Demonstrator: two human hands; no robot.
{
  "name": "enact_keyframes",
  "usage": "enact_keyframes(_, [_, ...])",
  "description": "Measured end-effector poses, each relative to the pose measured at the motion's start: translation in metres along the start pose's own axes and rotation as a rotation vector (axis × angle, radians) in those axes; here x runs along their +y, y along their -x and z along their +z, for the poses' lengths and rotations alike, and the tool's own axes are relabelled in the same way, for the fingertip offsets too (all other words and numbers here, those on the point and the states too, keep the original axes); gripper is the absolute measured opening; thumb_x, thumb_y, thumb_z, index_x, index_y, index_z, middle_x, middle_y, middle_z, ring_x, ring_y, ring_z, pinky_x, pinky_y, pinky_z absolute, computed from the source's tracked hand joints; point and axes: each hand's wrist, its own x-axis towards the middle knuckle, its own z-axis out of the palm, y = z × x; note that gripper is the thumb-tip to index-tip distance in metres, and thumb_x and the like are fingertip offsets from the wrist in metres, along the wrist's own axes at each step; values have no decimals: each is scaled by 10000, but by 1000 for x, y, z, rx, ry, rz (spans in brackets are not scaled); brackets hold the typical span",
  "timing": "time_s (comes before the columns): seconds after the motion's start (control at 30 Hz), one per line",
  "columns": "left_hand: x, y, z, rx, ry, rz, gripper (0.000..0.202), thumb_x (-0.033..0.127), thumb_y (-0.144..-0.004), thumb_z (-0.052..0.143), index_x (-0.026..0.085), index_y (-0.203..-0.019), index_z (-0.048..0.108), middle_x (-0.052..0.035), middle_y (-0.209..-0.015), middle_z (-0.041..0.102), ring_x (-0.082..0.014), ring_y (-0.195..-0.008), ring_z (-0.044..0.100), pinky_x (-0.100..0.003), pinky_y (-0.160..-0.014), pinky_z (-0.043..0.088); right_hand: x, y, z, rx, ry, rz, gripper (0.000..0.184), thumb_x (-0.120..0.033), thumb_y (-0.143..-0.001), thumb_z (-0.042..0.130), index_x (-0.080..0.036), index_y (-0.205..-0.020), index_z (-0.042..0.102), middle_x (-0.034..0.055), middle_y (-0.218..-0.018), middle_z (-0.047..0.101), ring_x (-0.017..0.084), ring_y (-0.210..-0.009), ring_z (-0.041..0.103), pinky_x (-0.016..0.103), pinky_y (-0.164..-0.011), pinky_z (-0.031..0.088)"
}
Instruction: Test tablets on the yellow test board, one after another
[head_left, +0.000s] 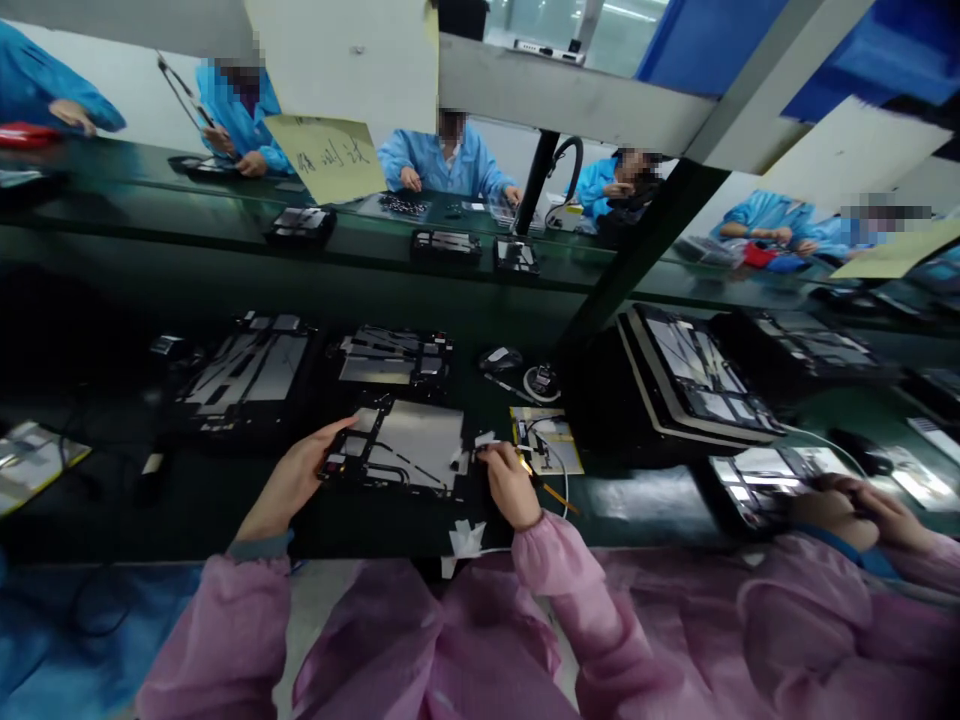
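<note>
An opened tablet panel, silver with black flex cables and a black frame, lies in front of me on the dark green bench. My left hand grips its left edge, thumb on the upper corner. At the opposite edge, the fingers of my right hand are pinched together beside a small whitish piece; what they hold, if anything, I cannot make out. Just right of that hand lies a yellow-edged board with a white cable across it.
Behind my panel lie another tablet panel and a computer mouse. Stacks of panels stand left and right. A co-worker's hands work at the right. A slanted dark post rises behind the bench; people in blue sit beyond.
</note>
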Motion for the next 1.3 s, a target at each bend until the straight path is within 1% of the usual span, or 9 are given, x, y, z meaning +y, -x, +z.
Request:
enact_keyframes(0.1, [-12,-15,2,5,-125,43,513,284,-759,536,184,-1254,631,-87,-1315,620,-280,-1235,557,-424,-1072,417,16,-9,-25,-77,-7,3,337,-50,-854,385,-217,-968,656,59,-925,643,167,-834,636,280,-775,534])
enact_keyframes(0.17, [-21,-20,3,70,-302,134,495,299,-803,496,216,-1276,611,-49,-1370,579,-258,-1307,490,-420,-1142,322,34,-31,-52,51,43,102,331,-88,-879,379,-218,-997,660,57,-912,653,175,-861,639,297,-815,532])
enact_keyframes(0.27, [-34,-18,6,139,-521,190,453,377,-858,452,244,-1258,617,-46,-1351,591,-269,-1289,506,-448,-1131,341,74,-75,-76,244,209,238,378,-195,-915,396,-191,-1235,597,123,-1192,622,240,-1148,567,397,-997,471])
enact_keyframes(0.43, [-46,1,11,162,-613,247,482,471,-854,471,237,-1257,592,-85,-1351,585,-282,-1260,532,-427,-1087,390,130,-113,-58,46,342,324,512,-241,-855,541,-97,-1345,514,188,-1360,544,303,-1244,507,465,-1026,436])
enact_keyframes(0.7, [-46,17,-3,59,-453,47,543,582,-798,543,251,-1223,615,-85,-1391,544,-301,-1315,469,-442,-1124,322,147,-106,-51,28,330,325,483,-222,-876,547,-128,-1349,522,158,-1301,602,281,-1198,532,449,-999,430])
enact_keyframes(0.93, [-40,18,-4,54,-419,-13,524,575,-792,562,244,-1190,641,-96,-1404,533,-308,-1312,473,-459,-1124,319,139,-117,-58,40,323,329,446,-201,-830,594,-131,-1270,584,158,-1217,647,279,-1121,552,445,-957,444])
enact_keyframes(1.07, [-36,21,-2,42,-401,34,525,574,-793,553,237,-1187,638,-93,-1393,545,-298,-1324,463,-444,-1131,308,109,-110,-84,118,309,326,446,-209,-815,577,-102,-1249,569,187,-1282,598,304,-1154,525,472,-972,427])
enact_keyframes(1.17, [-36,17,-4,13,-384,41,556,577,-797,548,229,-1226,610,-91,-1364,571,-285,-1290,501,-428,-1123,324,63,-61,-101,254,172,339,315,-189,-859,443,-164,-1131,599,111,-1035,686,241,-938,620,386,-850,488])
enact_keyframes(1.3, [-35,11,1,45,-382,-3,622,577,-807,535,224,-1319,537,-112,-1349,577,-286,-1195,581,-431,-1074,387,0,25,-68,-40,-100,374,227,-223,-885,400,-236,-929,622,28,-753,678,191,-650,639,305,-645,508])
